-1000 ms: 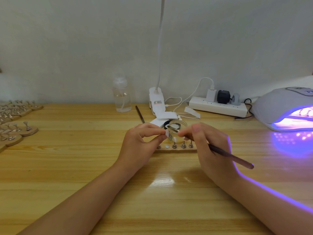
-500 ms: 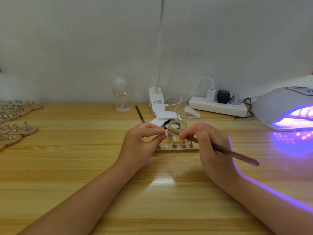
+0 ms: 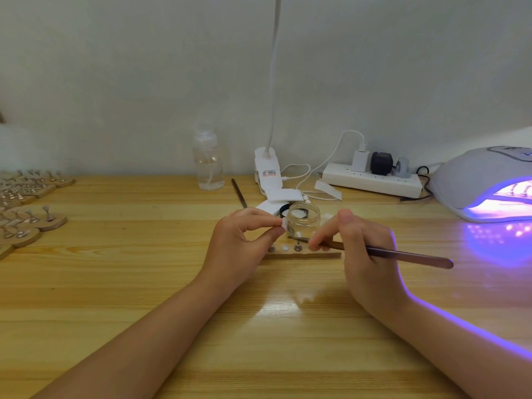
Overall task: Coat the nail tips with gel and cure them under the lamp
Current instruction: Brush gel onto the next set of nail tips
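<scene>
Bare table (image 3: pixel 144 283) lies open on the near side of both hands, while the wooden holder strip (image 3: pixel 302 254) and one clear gel jar (image 3: pixel 303 218) crowd just beyond the grip. The left hand (image 3: pixel 239 246) pinches one white nail tip (image 3: pixel 283 224) between thumb and forefinger, fingers curled, just left of the jar. The right hand (image 3: pixel 365 251) grips one brush (image 3: pixel 403 254), its bristle end pointing toward the tip; the lit curing lamp (image 3: pixel 486 185) sits well off to its right.

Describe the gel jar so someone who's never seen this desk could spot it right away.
Start at the white clip lamp by the wall in the middle of the desk. Just nearer than its base, between the two hands, stands the gel jar: small, clear and open. The taller clear bottle near the wall is capped.
</scene>
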A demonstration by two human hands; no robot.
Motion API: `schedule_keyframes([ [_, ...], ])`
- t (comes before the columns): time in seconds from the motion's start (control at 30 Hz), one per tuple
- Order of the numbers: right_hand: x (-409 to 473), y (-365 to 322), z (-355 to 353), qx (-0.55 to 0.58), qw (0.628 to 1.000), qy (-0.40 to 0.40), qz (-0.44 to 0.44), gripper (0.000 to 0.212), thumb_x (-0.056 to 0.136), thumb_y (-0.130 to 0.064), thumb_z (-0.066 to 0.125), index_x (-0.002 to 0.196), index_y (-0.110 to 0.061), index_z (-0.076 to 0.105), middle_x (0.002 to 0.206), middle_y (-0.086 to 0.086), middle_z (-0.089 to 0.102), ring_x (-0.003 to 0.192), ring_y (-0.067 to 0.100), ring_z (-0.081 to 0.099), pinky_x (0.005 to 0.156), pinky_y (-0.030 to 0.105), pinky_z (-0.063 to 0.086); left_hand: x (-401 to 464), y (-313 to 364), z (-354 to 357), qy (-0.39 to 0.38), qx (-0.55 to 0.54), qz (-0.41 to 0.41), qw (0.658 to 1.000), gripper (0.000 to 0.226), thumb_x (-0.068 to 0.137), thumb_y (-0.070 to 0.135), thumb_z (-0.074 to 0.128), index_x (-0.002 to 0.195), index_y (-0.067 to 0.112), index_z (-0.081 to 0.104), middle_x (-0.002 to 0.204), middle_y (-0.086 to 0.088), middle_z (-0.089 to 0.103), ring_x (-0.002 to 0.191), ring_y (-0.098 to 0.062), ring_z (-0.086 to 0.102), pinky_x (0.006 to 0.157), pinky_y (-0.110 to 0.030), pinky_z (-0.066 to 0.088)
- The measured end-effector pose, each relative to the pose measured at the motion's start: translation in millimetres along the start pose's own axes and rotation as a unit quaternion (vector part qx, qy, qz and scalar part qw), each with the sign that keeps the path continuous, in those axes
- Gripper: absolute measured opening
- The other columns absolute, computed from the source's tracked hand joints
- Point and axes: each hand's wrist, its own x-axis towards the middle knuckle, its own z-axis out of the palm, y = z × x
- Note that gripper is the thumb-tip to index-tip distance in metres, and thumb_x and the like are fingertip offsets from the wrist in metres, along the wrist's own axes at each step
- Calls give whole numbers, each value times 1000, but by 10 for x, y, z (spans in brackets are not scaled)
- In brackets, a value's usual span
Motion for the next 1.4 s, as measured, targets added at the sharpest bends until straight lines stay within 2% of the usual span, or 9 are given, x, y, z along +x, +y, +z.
schedule_keyframes([
  [0.1, 12, 5, -11, -39, 999, -5, -6, 39, 90, -31, 32, 71, -19, 64, 70, -4, 65, 68, 6, 61, 65, 23, 50, 7, -2, -4, 3, -2, 4, 1000, 19, 71, 8, 74, 78, 26, 70, 79, 10, 67, 80, -3, 60, 77, -11, 43],
  [0.33, 1, 26, -6, 17, 1000, 16, 14, 43, 88, -32, 33, 58, -21, 62, 54, -7, 62, 56, 1, 57, 59, 11, 42, 7, 0, -15, 35, 7, 0, 999, 21, 68, 14, 75, 71, 33, 66, 84, 8, 62, 84, -1, 57, 78, -4, 38],
  [0.43, 15, 39, -14, -15, 1000, 22, 5, 40, 89, -32, 31, 65, -22, 62, 62, -4, 62, 61, 5, 58, 62, 16, 45, 5, 1, -11, 46, 5, -9, 999, 17, 69, 18, 75, 69, 32, 65, 89, 13, 62, 91, 2, 57, 83, -4, 38],
  [0.57, 22, 36, -18, -58, 998, 19, -27, 35, 90, -28, 31, 73, -23, 61, 72, -4, 63, 71, 8, 60, 65, 26, 49, -4, -1, -14, 34, -30, -19, 999, 15, 71, 12, 75, 69, 25, 67, 70, 13, 67, 74, 2, 62, 72, -8, 45],
  [0.7, 22, 52, -11, -101, 993, 12, -65, 34, 92, -23, 35, 78, -15, 65, 76, -10, 62, 76, 4, 59, 70, 24, 47, 0, 4, -14, 42, -10, -3, 999, 21, 69, 10, 76, 70, 29, 67, 67, 13, 65, 70, 0, 58, 71, -8, 42],
  [0.83, 23, 65, 16, -150, 983, -14, -108, 35, 92, -21, 38, 78, -10, 68, 74, -4, 63, 72, 7, 58, 67, 24, 46, -4, -6, -23, 45, 5, 9, 999, 26, 69, 8, 76, 71, 32, 66, 69, 14, 64, 70, -2, 54, 69, -9, 41],
  [0.97, 8, 67, 6, -120, 987, -22, -104, 46, 93, -21, 34, 67, -7, 68, 64, -2, 64, 63, 8, 59, 62, 36, 47, 4, -23, -12, 47, 10, 5, 999, 26, 68, 6, 76, 71, 31, 67, 69, 15, 64, 69, -2, 52, 68, -9, 40],
  [1.3, 11, 68, 28, -114, 988, -11, -99, 46, 94, -26, 36, 69, -7, 70, 66, -1, 66, 64, 9, 61, 63, 35, 50, 3, -37, -12, 40, 11, -7, 999, 22, 69, 8, 76, 72, 28, 69, 70, 10, 65, 68, -2, 48, 68, -9, 38],
  [1.4, 20, 57, 31, -132, 985, 1, -113, 41, 93, -23, 36, 74, -7, 69, 67, -1, 65, 66, 7, 58, 64, 28, 48, 3, -39, -13, 44, 11, -10, 999, 22, 69, 7, 76, 71, 28, 68, 70, 10, 65, 68, -1, 48, 68, -8, 38],
])
